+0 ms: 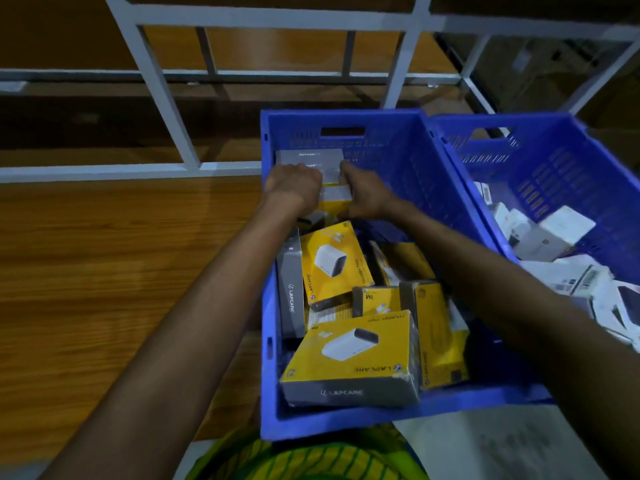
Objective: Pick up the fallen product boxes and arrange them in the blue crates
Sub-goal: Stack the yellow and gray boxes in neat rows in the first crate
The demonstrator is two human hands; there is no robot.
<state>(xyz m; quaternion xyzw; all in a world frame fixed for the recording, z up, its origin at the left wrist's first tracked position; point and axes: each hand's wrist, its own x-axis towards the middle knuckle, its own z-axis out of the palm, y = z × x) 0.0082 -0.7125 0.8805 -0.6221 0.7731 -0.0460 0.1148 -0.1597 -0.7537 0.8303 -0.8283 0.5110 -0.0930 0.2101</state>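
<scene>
A blue crate [398, 157] stands in front of me, holding several yellow-and-grey product boxes. Both my hands reach to its far left corner. My left hand [294, 187] and my right hand [363, 192] grip a yellow-and-grey box [334, 199] from either side, their fingers curled over it. Behind it, grey boxes [308, 156] stand upright in a row against the far wall. Nearer me, a large yellow box [349, 355] and another yellow box [332, 263] lie loose and tilted.
A second blue crate [554, 161] sits at the right with white boxes [561, 233] inside. White metal shelf bars [166, 98] rise behind the crates. A wooden shelf surface [121, 254] spreads to the left. White paper [502, 445] lies at the lower right.
</scene>
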